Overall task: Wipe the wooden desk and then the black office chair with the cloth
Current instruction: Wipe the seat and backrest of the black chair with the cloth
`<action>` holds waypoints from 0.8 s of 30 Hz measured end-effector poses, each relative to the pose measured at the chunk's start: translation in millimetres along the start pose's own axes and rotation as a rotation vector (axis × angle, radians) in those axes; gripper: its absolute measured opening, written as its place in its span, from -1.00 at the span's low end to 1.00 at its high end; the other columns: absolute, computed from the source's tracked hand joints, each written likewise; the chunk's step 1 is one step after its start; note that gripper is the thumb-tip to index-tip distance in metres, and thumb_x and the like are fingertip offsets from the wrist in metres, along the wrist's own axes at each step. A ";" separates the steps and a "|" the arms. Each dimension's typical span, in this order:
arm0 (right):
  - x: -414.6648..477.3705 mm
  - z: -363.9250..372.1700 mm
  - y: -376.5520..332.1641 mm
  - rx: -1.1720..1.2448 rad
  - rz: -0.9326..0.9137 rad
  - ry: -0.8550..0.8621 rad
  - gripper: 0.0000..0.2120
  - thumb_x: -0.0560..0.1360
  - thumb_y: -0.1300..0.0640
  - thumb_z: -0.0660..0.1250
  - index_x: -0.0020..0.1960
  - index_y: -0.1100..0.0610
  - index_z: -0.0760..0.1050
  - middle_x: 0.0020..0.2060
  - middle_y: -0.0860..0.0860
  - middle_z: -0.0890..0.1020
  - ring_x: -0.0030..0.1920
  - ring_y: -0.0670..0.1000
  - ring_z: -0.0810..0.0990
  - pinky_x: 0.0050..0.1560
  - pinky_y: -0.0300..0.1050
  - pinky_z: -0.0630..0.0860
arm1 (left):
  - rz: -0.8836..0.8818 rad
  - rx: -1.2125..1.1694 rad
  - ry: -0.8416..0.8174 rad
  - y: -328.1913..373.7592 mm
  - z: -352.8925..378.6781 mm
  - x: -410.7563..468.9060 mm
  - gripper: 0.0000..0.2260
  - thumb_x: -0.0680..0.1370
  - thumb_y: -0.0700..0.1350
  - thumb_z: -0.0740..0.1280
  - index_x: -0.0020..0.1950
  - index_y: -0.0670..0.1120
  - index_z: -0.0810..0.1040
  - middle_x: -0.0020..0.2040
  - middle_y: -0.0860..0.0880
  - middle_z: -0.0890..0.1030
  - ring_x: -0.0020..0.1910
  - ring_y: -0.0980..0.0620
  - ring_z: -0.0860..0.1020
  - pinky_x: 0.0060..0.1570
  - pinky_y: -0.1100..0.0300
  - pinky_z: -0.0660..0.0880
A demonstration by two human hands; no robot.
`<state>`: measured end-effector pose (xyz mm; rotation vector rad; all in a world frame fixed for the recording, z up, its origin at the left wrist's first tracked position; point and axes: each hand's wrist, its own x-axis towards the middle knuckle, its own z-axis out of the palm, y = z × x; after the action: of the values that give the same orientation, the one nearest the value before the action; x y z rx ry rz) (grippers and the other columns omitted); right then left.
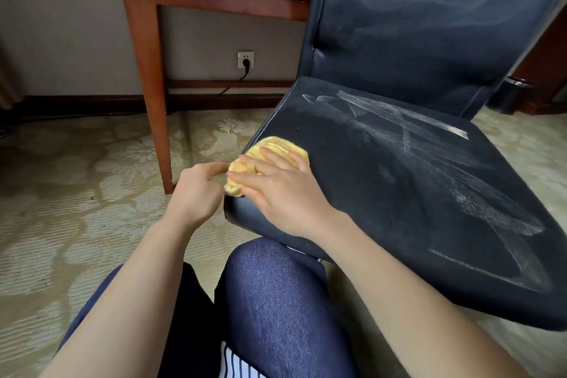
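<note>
Mid-frame, you are pressing the yellow cloth (pixel 276 147) onto the left seat corner of the black office chair (pixel 399 181) with your right hand (pixel 285 193), fingers straight. Your left hand (pixel 196 190) is pinching the cloth edge with curled fingers. A leg of the wooden desk (pixel 150 70) is standing close left; your knee (pixel 276 285) is crowding below.

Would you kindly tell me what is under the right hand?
A bunched yellow cloth, which the right hand presses onto the chair seat; the seat surface beneath is hidden.
</note>
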<state>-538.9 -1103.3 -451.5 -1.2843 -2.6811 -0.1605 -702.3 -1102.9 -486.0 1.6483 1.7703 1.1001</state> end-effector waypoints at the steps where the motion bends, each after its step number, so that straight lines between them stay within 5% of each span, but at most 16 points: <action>1: 7.2 0.5 -3.0 -0.006 -0.024 -0.015 -0.66 0.63 -0.07 0.04 0.38 -0.25 0.33 0.47 -0.18 0.23 0.51 0.01 0.08 0.40 0.12 -0.05 | 0.005 0.015 0.010 0.8 -1.2 -1.6 -0.67 0.34 -0.31 0.09 -0.26 0.01 0.58 -0.27 0.01 0.61 -0.17 -0.07 0.51 -0.21 0.15 0.44; 3: 11.8 0.3 -3.7 -0.024 -0.057 -0.029 -0.66 0.63 -0.08 0.03 0.38 -0.23 0.33 0.47 -0.18 0.24 0.51 0.01 0.08 0.41 0.13 -0.04 | 0.021 0.039 0.025 7.0 -2.7 -4.3 -0.73 0.27 -0.21 0.06 -0.28 -0.01 0.54 -0.32 -0.01 0.57 -0.23 -0.12 0.46 -0.27 0.11 0.40; 5: 4.3 -0.9 0.0 -0.031 -0.080 -0.016 -0.66 0.63 -0.07 0.05 0.39 -0.23 0.32 0.47 -0.18 0.23 0.51 0.00 0.07 0.43 0.11 -0.05 | 0.056 0.098 0.063 12.6 -3.0 -5.5 -0.55 0.34 -0.24 0.10 0.15 -0.10 0.58 0.06 -0.13 0.63 0.10 -0.17 0.52 0.11 0.02 0.45; 7: -15.5 -2.6 7.1 -0.010 -0.076 0.019 -0.66 0.62 -0.06 0.09 0.38 -0.21 0.34 0.47 -0.17 0.26 0.51 -0.01 0.08 0.44 0.07 -0.05 | 0.135 0.171 0.108 21.5 -0.2 -8.3 -0.45 0.36 -0.20 0.09 0.35 -0.14 0.45 0.31 -0.16 0.50 0.32 -0.16 0.41 0.31 0.00 0.29; 12: -87.7 -3.4 29.4 0.013 0.086 0.098 -0.65 0.60 -0.06 0.09 0.36 -0.19 0.38 0.42 -0.14 0.35 0.48 -0.01 0.19 0.44 0.01 0.01 | 0.474 0.482 0.066 50.5 24.5 -28.8 -0.51 0.47 -0.05 0.08 0.38 -0.11 0.44 0.40 -0.07 0.42 0.41 -0.09 0.32 0.40 -0.17 0.03; 15: -131.3 -6.4 47.4 0.016 0.232 0.084 -0.59 0.58 -0.12 -0.02 0.41 -0.24 0.29 0.45 -0.21 0.23 0.49 -0.07 0.13 0.44 -0.06 -0.05 | 0.635 0.624 -0.019 70.5 45.1 -37.8 -0.50 0.52 0.03 0.00 0.36 -0.13 0.47 0.38 -0.09 0.44 0.40 -0.09 0.36 0.39 -0.27 0.01; 19: -185.5 -12.5 78.9 0.039 0.490 0.135 -0.58 0.57 -0.17 -0.14 0.42 -0.32 0.06 0.45 -0.29 0.10 0.51 -0.16 0.00 0.48 -0.06 -0.05 | 0.641 0.729 -0.092 94.5 74.0 -47.4 -0.45 0.56 0.06 -0.12 0.41 -0.11 0.40 0.43 -0.07 0.39 0.45 -0.06 0.28 0.41 -0.26 -0.08; 24: -227.3 -29.5 127.7 0.008 0.779 0.180 -0.58 0.61 -0.11 -0.12 0.41 -0.22 0.29 0.44 -0.26 0.25 0.48 -0.18 0.09 0.48 -0.04 0.02 | 0.601 0.823 -0.147 119.3 98.1 -51.8 -0.35 0.53 0.12 -0.29 0.46 -0.07 0.31 0.49 -0.01 0.29 0.50 -0.05 0.14 0.39 -0.24 -0.24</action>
<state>-296.0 -1201.9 -463.3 -2.0709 -1.8589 -0.1492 -546.2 -1136.3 -453.6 2.7934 1.7823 0.4084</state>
